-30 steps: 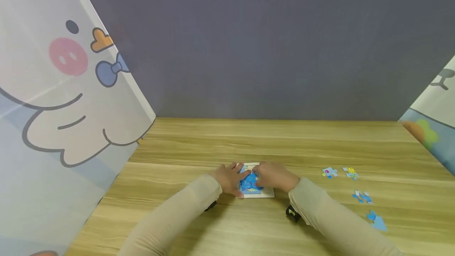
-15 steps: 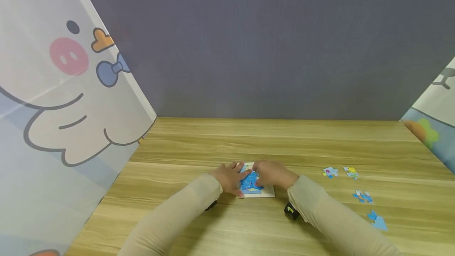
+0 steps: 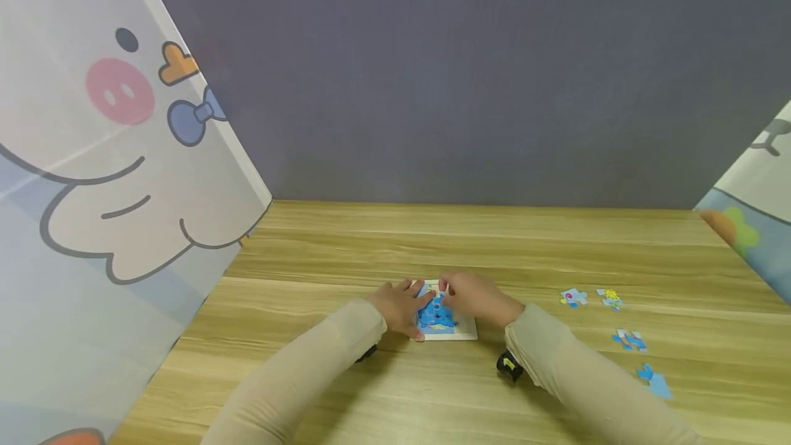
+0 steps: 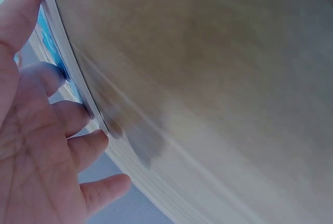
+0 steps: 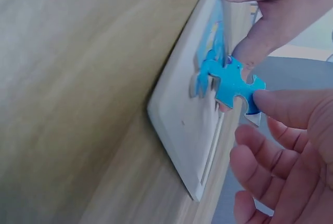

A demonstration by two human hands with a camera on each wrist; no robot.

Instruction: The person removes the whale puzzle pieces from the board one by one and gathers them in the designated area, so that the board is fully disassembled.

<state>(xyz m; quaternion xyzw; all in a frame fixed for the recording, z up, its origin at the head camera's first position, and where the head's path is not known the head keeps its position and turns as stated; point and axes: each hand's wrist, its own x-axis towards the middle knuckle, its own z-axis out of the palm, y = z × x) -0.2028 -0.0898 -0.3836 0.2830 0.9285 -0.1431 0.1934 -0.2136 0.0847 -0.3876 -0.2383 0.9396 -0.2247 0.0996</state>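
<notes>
Right hand (image 3: 478, 298) — pinches knobbed blue piece (image 5: 233, 82) | left hand (image 3: 397, 309) — fingers splayed on flat white tray (image 5: 187, 128)

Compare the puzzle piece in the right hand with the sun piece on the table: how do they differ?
The held piece is mostly bright blue; the sun piece shows a yellow sun on paler blue. The right hand pinches the held piece; the sun piece lies on the table, untouched. Both have jigsaw-cut edges.
</notes>
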